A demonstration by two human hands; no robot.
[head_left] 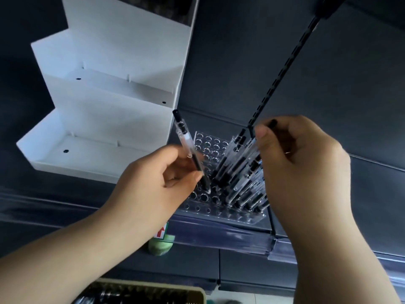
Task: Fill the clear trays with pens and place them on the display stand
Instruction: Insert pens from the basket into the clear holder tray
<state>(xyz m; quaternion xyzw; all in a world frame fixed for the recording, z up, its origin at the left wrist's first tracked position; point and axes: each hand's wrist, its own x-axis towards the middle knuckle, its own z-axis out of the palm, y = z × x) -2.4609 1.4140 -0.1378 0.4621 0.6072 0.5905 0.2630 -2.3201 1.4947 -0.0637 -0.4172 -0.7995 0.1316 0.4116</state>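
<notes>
A clear tray (210, 207) with rows of round holes sits on the dark shelf. Several clear pens with black ink (238, 172) stand in its right half, leaning. My left hand (157, 183) pinches one pen (188, 148), its tip at a hole near the tray's middle and its black cap pointing up. My right hand (302, 172) grips a bundle of pens above the tray's right side; one black cap (272, 123) sticks out past my fingers. The white stepped display stand (105, 110) stands at the left, its tiers bare.
A black slotted upright rail (285, 69) runs from the upper right down behind the tray. A clear price strip (230, 235) lines the shelf's front edge. A beige box of pens (142, 292) sits at the bottom, below a green object (160, 244).
</notes>
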